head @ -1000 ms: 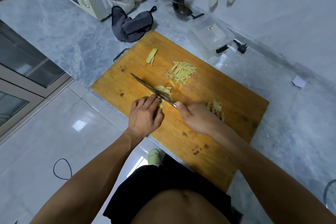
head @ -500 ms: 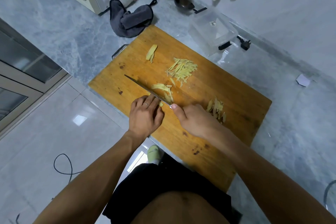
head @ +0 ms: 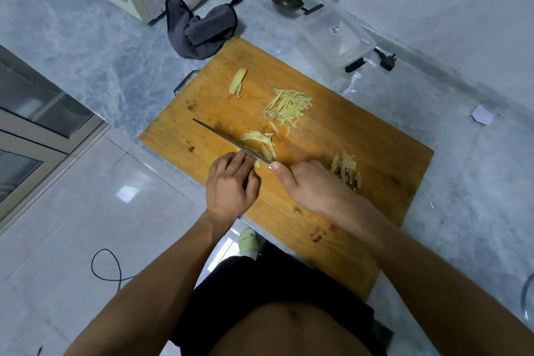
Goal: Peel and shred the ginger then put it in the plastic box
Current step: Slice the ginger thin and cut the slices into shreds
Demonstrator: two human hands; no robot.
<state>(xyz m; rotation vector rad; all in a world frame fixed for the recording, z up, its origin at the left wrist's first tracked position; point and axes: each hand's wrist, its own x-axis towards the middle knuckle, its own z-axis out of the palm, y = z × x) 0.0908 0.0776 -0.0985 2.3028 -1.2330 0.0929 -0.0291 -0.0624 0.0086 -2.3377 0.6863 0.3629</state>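
While the right hand (head: 310,186) gripped the knife (head: 231,140), its blade had crept a little nearer the left hand (head: 231,185) than half a second earlier, leaving a few more strips by the edge. That suggested shredding was well along but unfinished. The left hand's curled fingers pressed down the last bit of ginger (head: 256,164), mostly hidden beneath them. On the cutting board (head: 361,153) lay one finished heap of shreds (head: 287,107), one smaller fresh cluster (head: 260,141) against the blade, one uncut slice (head: 238,84) and one pile of peelings (head: 346,169). One plastic box (head: 335,43) stood on the counter (head: 101,52) just beyond the board, holding no ginger.
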